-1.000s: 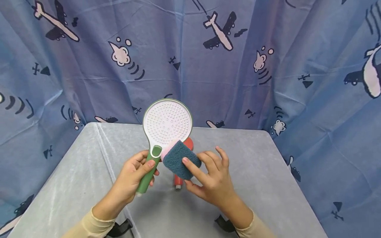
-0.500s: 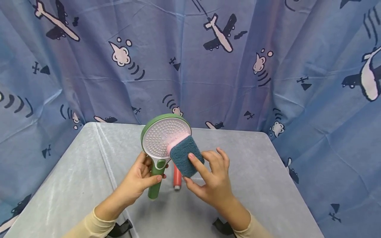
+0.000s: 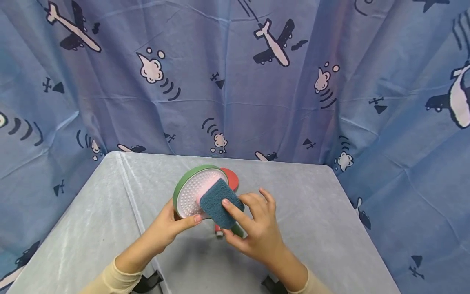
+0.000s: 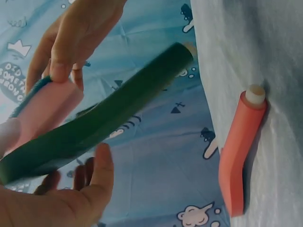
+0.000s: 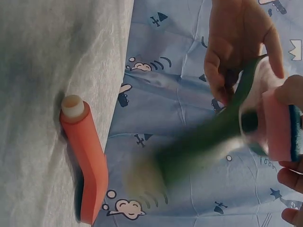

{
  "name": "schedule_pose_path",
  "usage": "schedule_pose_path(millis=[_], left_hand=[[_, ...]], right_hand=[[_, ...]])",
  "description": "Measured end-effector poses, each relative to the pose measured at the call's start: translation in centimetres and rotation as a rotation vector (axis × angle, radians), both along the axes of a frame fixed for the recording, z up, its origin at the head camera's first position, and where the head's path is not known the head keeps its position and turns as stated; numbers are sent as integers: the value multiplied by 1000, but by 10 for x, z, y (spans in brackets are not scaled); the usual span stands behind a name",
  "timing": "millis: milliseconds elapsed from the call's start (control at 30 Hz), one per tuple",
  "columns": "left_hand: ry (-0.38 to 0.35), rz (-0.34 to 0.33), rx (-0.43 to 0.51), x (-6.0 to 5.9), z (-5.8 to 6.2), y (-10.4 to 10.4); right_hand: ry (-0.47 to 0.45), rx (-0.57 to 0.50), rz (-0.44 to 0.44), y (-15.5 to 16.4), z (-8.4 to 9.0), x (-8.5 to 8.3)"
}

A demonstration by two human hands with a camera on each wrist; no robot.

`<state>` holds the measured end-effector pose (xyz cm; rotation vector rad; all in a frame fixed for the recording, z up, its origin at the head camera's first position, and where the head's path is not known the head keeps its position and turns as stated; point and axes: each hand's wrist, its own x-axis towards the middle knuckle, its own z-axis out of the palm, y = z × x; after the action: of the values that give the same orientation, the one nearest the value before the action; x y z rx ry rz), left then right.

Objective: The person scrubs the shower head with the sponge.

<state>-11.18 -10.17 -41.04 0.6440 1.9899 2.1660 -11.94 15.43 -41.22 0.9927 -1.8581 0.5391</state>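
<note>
The left hand [image 3: 167, 228] grips the green shower head [image 3: 191, 188] by the rim of its round head, thumb curled over the near edge and fingers behind it, holding it tilted above the grey table [image 3: 92, 228]. The studded white face is turned up and toward the person, and the green handle runs down to the right beneath the right hand [image 3: 257, 228]. That hand pinches a sponge [image 3: 219, 202] (dark blue scouring side outward, pink foam underneath), with its forefinger laid along the blue side and thumb below, pressing the pink side against the shower head's face. A red shower head [image 3: 228, 179] lies flat on the table directly behind and under the green one, its handle end showing between the two hands. An aeroplane-printed blue curtain [image 3: 235, 81] hangs beyond the table's far edge.
</note>
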Motion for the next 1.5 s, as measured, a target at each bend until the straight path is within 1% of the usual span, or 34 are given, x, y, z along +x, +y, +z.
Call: schedule_pose_path(millis=[100,200,333,500,700,800,900,1033,1133,1200,1267,1367,1433,1500], left_hand=[[-31,-15,-32,-2,2,-1],[-82,-30,-48,-2,4,-3],[-142,-23,-16,-3,6,-4],[-215,3,1,-6,4,-1],[-281,93,4,-8,2,0],[-300,111,37,-8,3,0],[-313,113,112,-6,8,-3],[-299,141,209,-4,15,-6],[-277,169,263,-3,19,-9],[-261,181,299,-3,20,-11],[-247,182,331,-3,20,-13],[-240,157,377,-5,19,-15],[-247,130,412,-6,18,-15],[-258,105,449,-7,17,-15]], right_hand=[[-34,39,-20,0,-1,3],[-75,51,-34,0,-2,3],[-103,80,-39,2,-1,2],[-130,146,-66,4,-3,3],[-132,153,-103,1,-6,4],[-127,157,-126,0,-7,4],[-128,137,-156,3,-8,2],[-157,97,-238,17,-5,-8],[-190,63,-334,32,0,-17],[-215,22,-395,42,3,-21],[-248,-41,-438,50,7,-24],[-336,-169,-441,57,12,-25],[-414,-264,-402,58,15,-24],[-505,-374,-340,58,18,-22]])
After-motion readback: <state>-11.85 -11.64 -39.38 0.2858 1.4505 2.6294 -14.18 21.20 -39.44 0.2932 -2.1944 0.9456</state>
